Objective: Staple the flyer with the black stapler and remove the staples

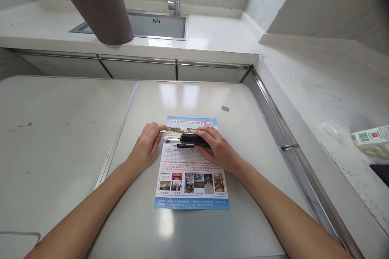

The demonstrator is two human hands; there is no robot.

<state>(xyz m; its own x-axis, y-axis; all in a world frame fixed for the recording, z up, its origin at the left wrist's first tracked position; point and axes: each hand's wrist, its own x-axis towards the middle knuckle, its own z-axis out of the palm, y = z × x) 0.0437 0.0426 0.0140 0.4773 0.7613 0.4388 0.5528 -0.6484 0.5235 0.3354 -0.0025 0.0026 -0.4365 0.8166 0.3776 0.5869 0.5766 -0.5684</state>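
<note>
A black stapler (192,138) lies over a printed flyer (191,166), its silver metal part sticking out to the left and its top and base spread apart. My right hand (217,145) wraps around the stapler's right end, thumb below and fingers above. At the flyer's upper left edge, my left hand (148,142) is closed in a pinch. A thin pale strip (163,131) shows at its fingertips, just left of the stapler; its kind is too small to make out. Behind the flyer, to the right, small strips of staples (225,108) lie on the table.
The white table (139,222) has a seam left of the flyer. Beyond it stands a counter (212,40) with a sink (158,26) and faucet (175,5). A brown column (97,4) rises at the back left. On the right counter lies a labelled package (372,139).
</note>
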